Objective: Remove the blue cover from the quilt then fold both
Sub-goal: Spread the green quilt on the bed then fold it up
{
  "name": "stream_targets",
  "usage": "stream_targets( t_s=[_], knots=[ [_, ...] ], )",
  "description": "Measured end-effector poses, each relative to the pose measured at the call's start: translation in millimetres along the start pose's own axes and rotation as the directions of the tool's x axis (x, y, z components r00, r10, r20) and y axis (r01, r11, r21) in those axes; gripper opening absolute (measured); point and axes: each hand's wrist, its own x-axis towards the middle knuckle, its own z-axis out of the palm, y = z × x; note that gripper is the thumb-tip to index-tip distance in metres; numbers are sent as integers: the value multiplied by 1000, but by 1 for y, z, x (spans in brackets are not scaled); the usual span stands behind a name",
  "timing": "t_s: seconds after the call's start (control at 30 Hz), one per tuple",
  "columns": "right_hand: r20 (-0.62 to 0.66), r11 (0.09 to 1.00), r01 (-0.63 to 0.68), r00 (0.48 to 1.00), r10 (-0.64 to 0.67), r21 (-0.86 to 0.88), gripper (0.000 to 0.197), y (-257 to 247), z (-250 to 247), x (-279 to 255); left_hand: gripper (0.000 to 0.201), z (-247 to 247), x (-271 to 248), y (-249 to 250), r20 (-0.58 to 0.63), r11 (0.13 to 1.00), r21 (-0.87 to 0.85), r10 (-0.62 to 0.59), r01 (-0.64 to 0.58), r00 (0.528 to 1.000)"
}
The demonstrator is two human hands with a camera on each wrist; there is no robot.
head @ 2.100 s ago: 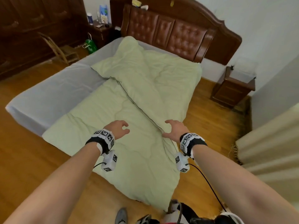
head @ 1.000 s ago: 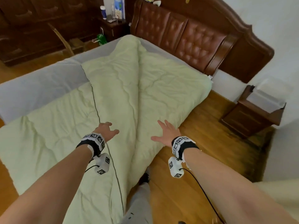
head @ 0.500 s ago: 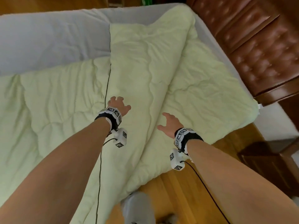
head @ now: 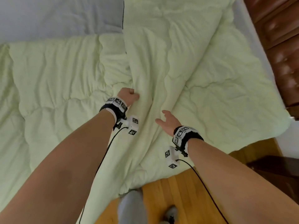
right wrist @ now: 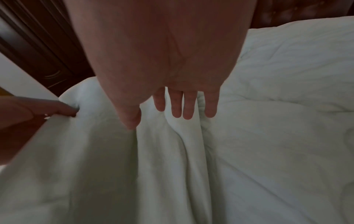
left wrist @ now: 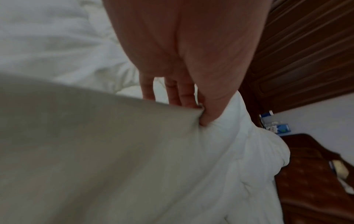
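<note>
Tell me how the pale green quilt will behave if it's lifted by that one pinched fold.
Likely floppy: the quilt bunches into creases where the left hand pinches it. Probably light for its bulk, being puffy. It would likely sag and drag; the right hand lies open on it, adding no grip.

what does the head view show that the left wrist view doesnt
Only the head view: both forearms, the open right hand over the quilt, the grey sheet, and the wooden floor.

Only the left wrist view: small boxes on a dark nightstand, and the left fingers from below, pinching a fold with the thumb.

Both: the left hand gripping the pale green quilt, plus the brown headboard.
</note>
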Motion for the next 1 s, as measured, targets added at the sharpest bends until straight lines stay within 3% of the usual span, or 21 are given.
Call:
stream_targets(
  t_s=[0.07, 0.17, 0.2, 0.27, 0.33, 0.43, 0.5, 0.6, 0.7, 0.8, 0.87, 0.9, 1.0],
  knots=[
    [-11, 999, 7, 1000, -7, 38, 63, -8, -20, -9, 25, -2, -18, 16, 13, 1000, -23, 20, -20, 1000],
    [-126, 992, 56, 991, -42, 110, 53, -29, -58, -25, 22, -1, -56, 39, 94, 993, -76, 99, -92, 991],
    [-165, 985, 68, 985, -41, 161, 55, -39, -70, -30, 23, 1, -74, 49, 168, 989, -32, 151, -147, 974],
    [-177, 961, 64, 984, -16, 270, 71, -60, -93, -41, 46, 11, -107, 70, 325, 961, 47, 242, -271, 914],
    [-161, 958, 5, 986, 42, 286, 86, -78, -117, -52, 56, 22, -136, 90, 468, 934, 100, 259, -342, 845],
    [-100, 991, -64, 992, 76, 116, 69, -82, -149, -64, 50, 41, -159, 100, 541, 901, 193, 233, -389, 808],
    [-123, 998, -63, 990, 64, 13, 54, -69, -160, -67, 45, 46, -165, 99, 511, 937, 148, 203, -318, 835],
    [-174, 997, 57, 984, -48, 44, 37, -31, -170, -78, 35, 47, -167, 108, 421, 991, -126, 100, -51, 902],
    [-101, 979, 157, 984, -144, 131, 36, 26, -193, -101, 57, 59, -166, 130, 272, 960, -245, -69, 138, 960],
    [10, 968, 175, 984, -180, 179, 36, 96, -226, -128, 86, 106, -159, 160, 302, 974, -161, -105, 159, 948],
    [73, 965, 170, 980, -188, 197, 33, 150, -241, -143, 93, 158, -158, 185, 285, 975, -167, -98, 150, 953],
    [99, 966, 173, 976, -194, 190, 33, 176, -245, -150, 89, 186, -158, 199, 257, 971, -195, -86, 138, 963],
    [196, 981, 132, 968, -159, 146, 41, 237, -238, -163, 51, 260, -163, 225, 48, 961, -275, 11, 3, 999]
  ],
)
